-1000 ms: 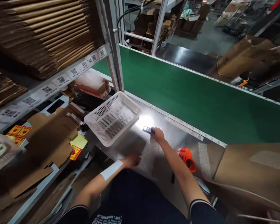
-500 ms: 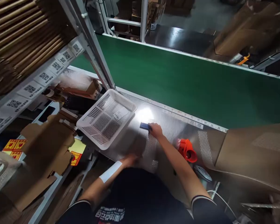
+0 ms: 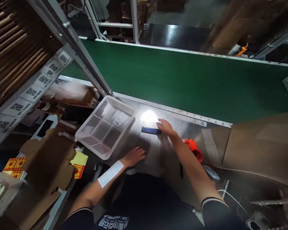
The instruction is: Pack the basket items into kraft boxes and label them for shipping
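A slim, dark blue box (image 3: 150, 130) lies flat on a strip of clear bubble wrap (image 3: 152, 148) spread over the metal worktop. At the box's right end is my right hand (image 3: 166, 126), its fingers apart; whether a fingertip still touches the box is hard to see. My left hand (image 3: 133, 157) is open, palm down, with fingertips at the left edge of the bubble wrap. A white label-like strip (image 3: 110, 173) sits on my left forearm.
Left of the bubble wrap stands a white perforated basket (image 3: 105, 127) with a paper slip inside. An orange tape dispenser (image 3: 194, 149) is beside my right forearm. Beyond the worktop runs a green conveyor belt (image 3: 182, 83). Large cardboard (image 3: 259, 143) borders the right side.
My right hand has loosened from the blue box, which now shows more of its length on the bubble wrap. My left hand has moved up and spread its fingers. The view has shifted slightly.
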Action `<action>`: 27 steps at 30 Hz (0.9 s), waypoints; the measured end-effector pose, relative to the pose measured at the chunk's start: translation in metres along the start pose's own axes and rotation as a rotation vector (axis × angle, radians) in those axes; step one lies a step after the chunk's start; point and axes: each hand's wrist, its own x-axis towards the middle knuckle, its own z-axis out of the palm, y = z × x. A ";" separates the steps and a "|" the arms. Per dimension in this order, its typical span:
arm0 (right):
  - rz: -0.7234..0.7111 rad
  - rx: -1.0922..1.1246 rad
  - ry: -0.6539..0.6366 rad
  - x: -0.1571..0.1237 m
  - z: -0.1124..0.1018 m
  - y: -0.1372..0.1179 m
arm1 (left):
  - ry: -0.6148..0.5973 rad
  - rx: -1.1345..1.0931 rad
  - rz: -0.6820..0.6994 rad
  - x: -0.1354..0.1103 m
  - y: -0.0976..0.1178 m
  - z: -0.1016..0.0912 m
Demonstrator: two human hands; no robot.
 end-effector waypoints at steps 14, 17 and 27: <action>0.089 0.072 -0.009 0.016 0.006 0.005 | 0.005 -0.111 -0.437 0.182 -0.107 -0.096; 0.025 0.129 -0.014 0.009 0.004 0.010 | -0.021 -0.129 -0.397 0.180 -0.110 -0.097; -0.203 0.090 -0.002 -0.036 0.019 0.017 | 0.082 -0.146 -0.284 0.148 -0.091 -0.073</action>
